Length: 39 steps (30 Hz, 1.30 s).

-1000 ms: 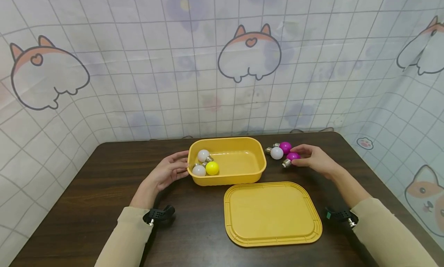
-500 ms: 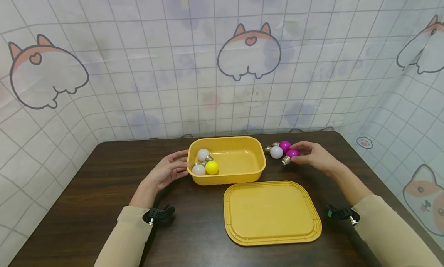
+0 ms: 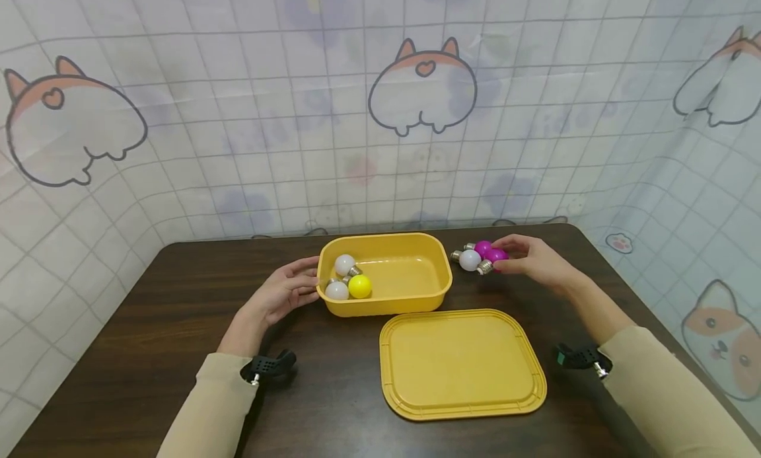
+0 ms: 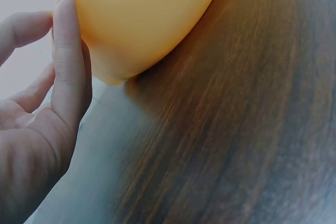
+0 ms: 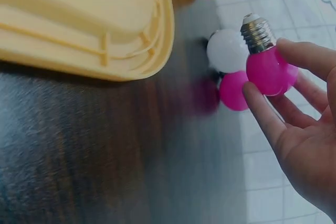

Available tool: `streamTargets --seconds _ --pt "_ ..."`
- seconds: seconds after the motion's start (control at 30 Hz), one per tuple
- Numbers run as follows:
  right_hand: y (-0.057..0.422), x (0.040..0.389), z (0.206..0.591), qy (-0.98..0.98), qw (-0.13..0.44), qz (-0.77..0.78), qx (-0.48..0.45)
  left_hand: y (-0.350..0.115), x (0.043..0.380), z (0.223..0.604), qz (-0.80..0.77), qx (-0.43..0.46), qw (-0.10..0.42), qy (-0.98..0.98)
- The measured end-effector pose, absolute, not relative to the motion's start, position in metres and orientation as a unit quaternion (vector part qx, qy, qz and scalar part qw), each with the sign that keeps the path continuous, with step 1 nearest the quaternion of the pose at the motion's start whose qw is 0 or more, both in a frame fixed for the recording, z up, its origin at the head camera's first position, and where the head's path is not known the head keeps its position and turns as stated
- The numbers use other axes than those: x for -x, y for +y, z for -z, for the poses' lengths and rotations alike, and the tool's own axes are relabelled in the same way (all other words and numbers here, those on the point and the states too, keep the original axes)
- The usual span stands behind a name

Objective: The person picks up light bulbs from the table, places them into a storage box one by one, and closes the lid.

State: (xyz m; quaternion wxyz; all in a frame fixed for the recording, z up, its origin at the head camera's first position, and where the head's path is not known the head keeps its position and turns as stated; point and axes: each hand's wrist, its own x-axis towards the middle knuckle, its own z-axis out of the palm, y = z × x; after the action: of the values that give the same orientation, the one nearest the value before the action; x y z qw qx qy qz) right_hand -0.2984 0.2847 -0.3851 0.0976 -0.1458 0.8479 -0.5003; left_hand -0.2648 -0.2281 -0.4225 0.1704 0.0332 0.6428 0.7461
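Observation:
My right hand (image 3: 536,263) pinches a magenta light bulb (image 5: 266,69) by its round globe, thumb on one side and fingers on the other. Its silver screw base points away from the palm. Close behind it are a second magenta bulb (image 5: 233,91) and a white bulb (image 5: 227,51) on the table. At the left end of the yellow box (image 3: 392,305), my left hand (image 3: 283,293) rests its extended fingers (image 4: 66,51) against the outer wall. Inside the box, two white bulbs (image 3: 344,264) and a yellow bulb (image 3: 359,287) lie grouped at the left.
A flat yellow lid (image 3: 464,365) lies on the dark wooden table (image 3: 333,392) in front of the box, near its right half. A patterned cloth wall (image 3: 250,147) rises behind the table's far edge and along both sides.
My right hand has taken the nearer magenta bulb slightly up and to the left, closer to the other bulbs. The left hand stays at the box; the whole head view has shifted a little.

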Motion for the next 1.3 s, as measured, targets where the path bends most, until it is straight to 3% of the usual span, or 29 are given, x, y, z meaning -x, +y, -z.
streamTargets --seconds 1.3 --pt "0.238 0.313 0.351 0.840 0.096 0.494 0.201 -0.228 0.266 0.426 -0.752 -0.037 0.168 0.637"
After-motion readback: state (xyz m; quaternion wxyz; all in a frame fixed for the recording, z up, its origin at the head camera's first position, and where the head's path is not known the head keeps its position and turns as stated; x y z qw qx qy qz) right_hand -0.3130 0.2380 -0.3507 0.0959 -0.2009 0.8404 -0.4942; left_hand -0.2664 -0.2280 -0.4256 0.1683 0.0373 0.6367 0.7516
